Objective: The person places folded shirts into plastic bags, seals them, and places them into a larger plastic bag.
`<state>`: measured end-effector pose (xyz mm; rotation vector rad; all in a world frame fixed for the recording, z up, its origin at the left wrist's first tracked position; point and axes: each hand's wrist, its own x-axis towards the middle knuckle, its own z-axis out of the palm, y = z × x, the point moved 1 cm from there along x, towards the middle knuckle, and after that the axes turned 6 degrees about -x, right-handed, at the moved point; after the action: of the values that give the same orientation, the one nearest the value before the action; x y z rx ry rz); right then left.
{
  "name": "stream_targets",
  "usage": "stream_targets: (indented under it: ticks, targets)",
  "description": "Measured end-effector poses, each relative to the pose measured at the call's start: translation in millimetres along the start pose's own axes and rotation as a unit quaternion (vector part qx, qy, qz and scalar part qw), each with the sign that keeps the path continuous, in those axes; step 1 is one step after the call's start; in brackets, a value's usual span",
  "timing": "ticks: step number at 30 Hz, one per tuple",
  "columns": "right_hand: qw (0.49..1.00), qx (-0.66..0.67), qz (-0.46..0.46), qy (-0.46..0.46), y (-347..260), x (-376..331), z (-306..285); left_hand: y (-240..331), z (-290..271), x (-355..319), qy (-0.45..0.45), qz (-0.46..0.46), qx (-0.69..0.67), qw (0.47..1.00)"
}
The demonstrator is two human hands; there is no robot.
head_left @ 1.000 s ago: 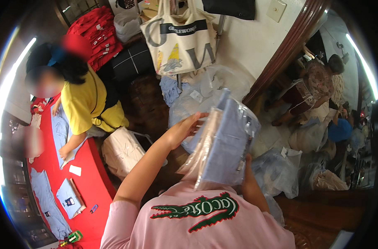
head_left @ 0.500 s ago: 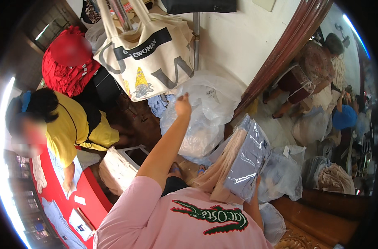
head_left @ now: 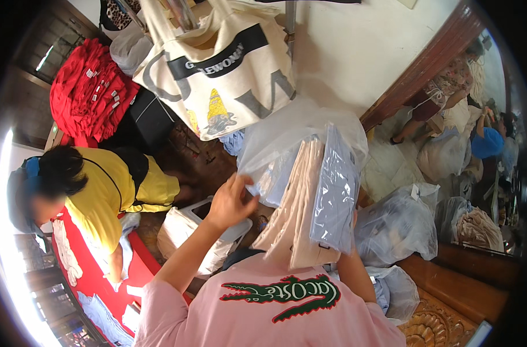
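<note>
A stack of folded shirts in clear plastic sleeves (head_left: 334, 191), light blue on the outside and pale peach within, stands tilted in front of my chest. My right hand (head_left: 354, 218) grips its right side and is mostly hidden behind it. Just beyond the stack is a large clear plastic bag (head_left: 269, 130), its mouth spread, with light blue packets showing through. My left hand (head_left: 233, 201) is raised at the bag's left edge, fingers half curled and the thumb apart from them. Whether the fingertips touch the plastic is hard to see.
A canvas tote (head_left: 223, 75) hangs ahead. At left, a person in yellow (head_left: 104, 179) bends over a red-covered table (head_left: 137, 254) with garments; a red clothing pile (head_left: 90, 89) rises behind. Filled clear bags (head_left: 399, 222) sit at right beside carved wood (head_left: 437, 321) and a mirror.
My left hand has come back from the far part of the bag toward me. The shirt stack has swung forward and left, up against the bag. The person in yellow has leaned lower.
</note>
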<state>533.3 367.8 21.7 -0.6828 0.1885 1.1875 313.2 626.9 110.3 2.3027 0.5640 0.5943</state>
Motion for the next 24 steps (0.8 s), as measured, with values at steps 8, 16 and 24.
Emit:
stream_targets:
  ticks: [8,16,24]
  targets:
    - [0.999,-0.037,0.005,-0.037,22,8,51,-15,-82,-40,0.208,-0.016,0.226,0.951]
    - [0.996,-0.072,0.027,-0.033,44,-8,66,-65,-59,3,0.191,-0.098,0.073,0.974]
    - [0.997,-0.063,0.031,-0.024,50,-7,62,-25,-128,73,0.377,0.051,0.143,0.914]
